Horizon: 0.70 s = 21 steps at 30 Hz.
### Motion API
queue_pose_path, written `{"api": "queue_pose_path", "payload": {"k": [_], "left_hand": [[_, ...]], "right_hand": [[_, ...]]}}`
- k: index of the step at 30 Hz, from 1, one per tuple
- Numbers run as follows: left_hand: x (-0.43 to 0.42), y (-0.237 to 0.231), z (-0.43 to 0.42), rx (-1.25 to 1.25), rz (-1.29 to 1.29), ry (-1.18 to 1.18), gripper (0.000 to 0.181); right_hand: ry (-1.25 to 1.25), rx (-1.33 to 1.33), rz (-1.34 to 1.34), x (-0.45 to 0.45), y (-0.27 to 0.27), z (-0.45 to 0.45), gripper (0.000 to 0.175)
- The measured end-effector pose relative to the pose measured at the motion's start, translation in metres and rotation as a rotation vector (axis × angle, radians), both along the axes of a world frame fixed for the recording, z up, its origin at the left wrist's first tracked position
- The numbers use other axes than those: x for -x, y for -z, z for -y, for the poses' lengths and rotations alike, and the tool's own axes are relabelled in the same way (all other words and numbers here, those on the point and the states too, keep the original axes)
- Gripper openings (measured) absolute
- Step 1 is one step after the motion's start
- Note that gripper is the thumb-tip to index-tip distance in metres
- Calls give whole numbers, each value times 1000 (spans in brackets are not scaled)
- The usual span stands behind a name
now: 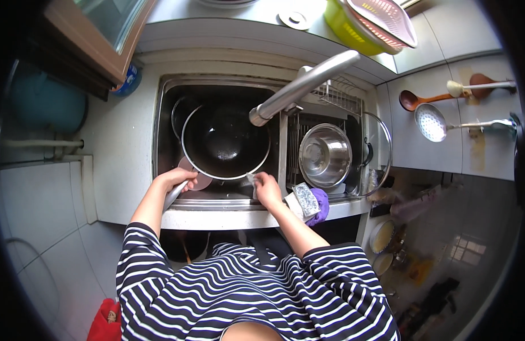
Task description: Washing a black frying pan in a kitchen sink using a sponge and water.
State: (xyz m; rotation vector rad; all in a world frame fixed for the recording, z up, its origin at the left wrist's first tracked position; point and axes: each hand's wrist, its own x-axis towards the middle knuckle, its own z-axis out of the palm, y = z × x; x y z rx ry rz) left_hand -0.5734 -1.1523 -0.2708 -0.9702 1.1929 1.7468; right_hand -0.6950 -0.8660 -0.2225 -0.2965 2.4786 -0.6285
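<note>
A black wok (226,140) with a pale metal rim lies in the left sink basin (166,128), its dark inside facing up. My left hand (180,178) is closed around the wok's handle (173,197), close to the rim. At the near right part of the rim, my right hand (267,189) pinches a small whitish cloth or pad (251,177) against the edge. A pinkish round item (202,182) lies partly under the wok, beside my left hand. Over the wok reaches the metal faucet (305,89).
A steel bowl (324,155) sits tilted in the right basin, with a glass lid (384,140) on edge beside it. On the front ledge rest a grey sponge (306,199) and a purple cloth (319,209). Ladles (409,100) and a skimmer (430,122) hang at right.
</note>
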Motion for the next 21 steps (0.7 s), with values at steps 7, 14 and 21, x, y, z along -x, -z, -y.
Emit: {"api": "queue_pose_path", "payload": {"k": [7,14,21], "left_hand": [[-3,-14,-27,-79,-50,-76,28],[-28,-70,-69,134,-137,-205,28],[-56,-141,-83,132,-167,-343,29]], "right_hand": [[-82,-27,19,3,-3,-14,26],[230,368,-32,51,-6,-4,31],[975,1096,645,145,-61,56,83]]}}
